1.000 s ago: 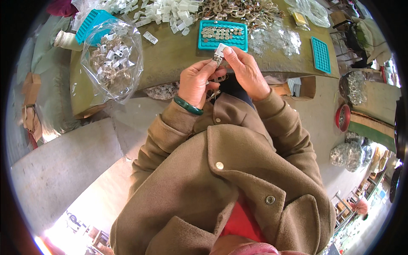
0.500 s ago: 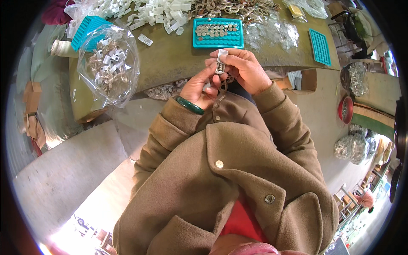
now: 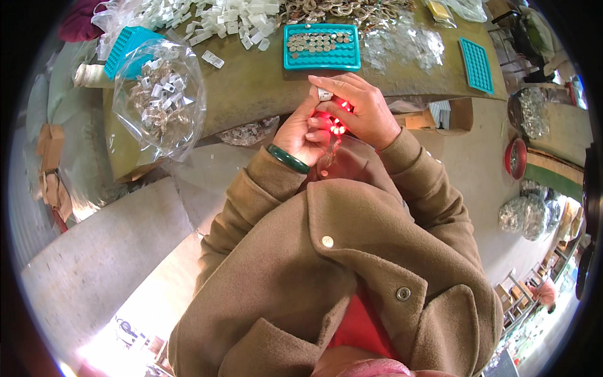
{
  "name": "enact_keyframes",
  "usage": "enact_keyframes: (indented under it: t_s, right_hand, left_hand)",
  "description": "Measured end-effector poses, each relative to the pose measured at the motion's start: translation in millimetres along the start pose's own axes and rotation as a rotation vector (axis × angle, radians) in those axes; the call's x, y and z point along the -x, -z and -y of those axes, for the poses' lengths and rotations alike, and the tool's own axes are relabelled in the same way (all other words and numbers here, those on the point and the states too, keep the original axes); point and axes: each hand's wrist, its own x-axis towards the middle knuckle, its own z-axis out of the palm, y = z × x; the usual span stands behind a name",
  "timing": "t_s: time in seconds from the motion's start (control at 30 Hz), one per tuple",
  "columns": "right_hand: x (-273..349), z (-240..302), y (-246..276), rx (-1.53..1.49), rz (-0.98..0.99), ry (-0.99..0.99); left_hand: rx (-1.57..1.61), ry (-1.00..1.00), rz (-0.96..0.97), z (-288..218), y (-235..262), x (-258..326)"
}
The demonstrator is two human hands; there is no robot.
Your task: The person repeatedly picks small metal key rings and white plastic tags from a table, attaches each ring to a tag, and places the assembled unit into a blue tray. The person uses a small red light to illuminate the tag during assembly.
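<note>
1. We observed both hands raised together in front of the chest, just short of the near edge of the olive-green table [image 3: 264,94].
2. The left hand [image 3: 301,132] was curled closed, its fingertips pinching a small white clip-like part [image 3: 325,94] from below; a green bangle [image 3: 287,158] circled its wrist.
3. The right hand [image 3: 361,110] was closed over the same part from above and from the right, its fingers bent and touching those of the left hand.
4. Small red lights [image 3: 336,119] glowed between the two palms; we could not tell what carried them, as the fingers hid most of it.
5. The small white part therefore sat at the tips of both hands, held in the air and apart from the table top.
6. A teal tray [image 3: 321,61] lay on the table just beyond the hands, its upper rows filled with small round metal pieces [image 3: 317,41].
7. A clear plastic bag [image 3: 160,100] of small white and metal parts stood to the left, overhanging the table edge.
8. A loose heap of white parts [image 3: 232,12] lay at the far side of the table, and an empty teal tray [image 3: 475,63] lay to the right.
9. A second teal tray [image 3: 125,47] lay tilted behind the bag.
10. We noted a brown buttoned coat [image 3: 352,264] filling the lower half of the view.
</note>
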Motion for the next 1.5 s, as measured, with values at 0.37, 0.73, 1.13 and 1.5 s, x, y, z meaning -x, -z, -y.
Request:
enact_keyframes:
  t_s: [0.37,0.73,1.13,1.5]
  right_hand:
    - [49.9,-5.3,8.5,0.245,-0.077,-0.015]
    - [64.5,-65.0,62.5,0.765,-0.247,-0.185]
    - [79.0,-77.7,58.4,0.662,-0.232,0.073]
    - [48.6,-30.9,34.7,-0.071,-0.369,-0.38]
  left_hand:
    - [-0.449,-0.005,-0.068,10.5,0.0,-5.4]
    - [-0.824,-0.239,-0.089,8.0,-14.8,-12.3]
    - [-0.596,-0.039,-0.14,12.5,-13.3,-19.2]
    - [-0.474,-0.022,-0.069,9.0,-13.2,-14.7]
